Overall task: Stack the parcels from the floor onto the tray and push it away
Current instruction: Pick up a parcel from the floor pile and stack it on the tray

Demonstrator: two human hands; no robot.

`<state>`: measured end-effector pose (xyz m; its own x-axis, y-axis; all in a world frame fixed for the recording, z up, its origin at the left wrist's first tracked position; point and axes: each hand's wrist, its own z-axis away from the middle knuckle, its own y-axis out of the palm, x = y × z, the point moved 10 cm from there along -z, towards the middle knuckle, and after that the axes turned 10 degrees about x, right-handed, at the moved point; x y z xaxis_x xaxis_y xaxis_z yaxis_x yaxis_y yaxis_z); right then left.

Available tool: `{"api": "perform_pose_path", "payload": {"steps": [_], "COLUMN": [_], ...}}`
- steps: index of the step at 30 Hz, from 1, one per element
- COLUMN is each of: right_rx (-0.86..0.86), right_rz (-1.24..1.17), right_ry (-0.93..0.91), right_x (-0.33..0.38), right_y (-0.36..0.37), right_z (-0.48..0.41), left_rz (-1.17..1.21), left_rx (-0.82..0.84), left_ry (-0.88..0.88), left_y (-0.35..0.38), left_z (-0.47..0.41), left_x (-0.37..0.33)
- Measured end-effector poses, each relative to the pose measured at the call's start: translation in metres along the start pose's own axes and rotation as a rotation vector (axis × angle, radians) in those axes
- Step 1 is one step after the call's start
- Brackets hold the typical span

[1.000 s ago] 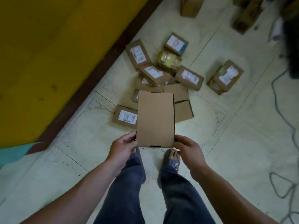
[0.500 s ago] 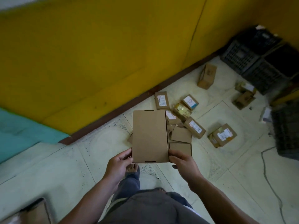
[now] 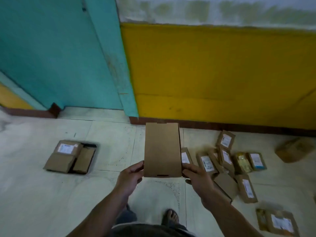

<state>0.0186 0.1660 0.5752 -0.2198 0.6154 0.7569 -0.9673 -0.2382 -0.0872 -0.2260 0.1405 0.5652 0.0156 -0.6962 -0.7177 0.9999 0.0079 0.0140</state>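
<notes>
I hold a flat brown cardboard parcel [image 3: 162, 149] level in front of me, plain side up. My left hand [image 3: 130, 177] grips its near left corner and my right hand [image 3: 198, 179] grips its near right corner. On the floor to the left lies a dark tray [image 3: 90, 145] with three parcels [image 3: 68, 155] on it; one bears a white label. A scattered heap of labelled parcels [image 3: 225, 161] covers the floor to the right, partly hidden behind the held parcel and my right hand.
A yellow wall [image 3: 222, 74] with a dark skirting runs behind the heap, and a teal door frame [image 3: 109, 57] stands left of it. A bigger box [image 3: 294, 149] sits at the far right. My foot [image 3: 171, 218] stands on pale floor tiles.
The view has swung left: the parcel heap slid to the right and the tray with parcels came into sight on the left. Both hands keep their hold on the flat parcel.
</notes>
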Motion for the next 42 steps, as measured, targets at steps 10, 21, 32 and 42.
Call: {"api": "perform_pose_path", "payload": {"steps": [10,21,32,42], "right_rx": [0.213,0.352,0.463,0.491], "right_rz": [0.227,0.345,0.397,0.416], "right_ry": [-0.087,-0.056,-0.007,0.060], "right_x": [0.042,0.060,0.100,0.144], "right_y": [0.210,0.445,0.583,0.656], "right_z": [-0.014,-0.017,-0.111,-0.178], "left_rz": [0.300,0.478,0.532,0.543], "left_rx": [-0.234,-0.372,-0.436,-0.462], "left_ry": [0.061,0.035,0.030,-0.075], "left_y": [-0.186,-0.395,-0.533,-0.620], "left_z": [0.083,0.124,0.060,0.009], "left_x": [0.046,0.116,0.092,0.057]}}
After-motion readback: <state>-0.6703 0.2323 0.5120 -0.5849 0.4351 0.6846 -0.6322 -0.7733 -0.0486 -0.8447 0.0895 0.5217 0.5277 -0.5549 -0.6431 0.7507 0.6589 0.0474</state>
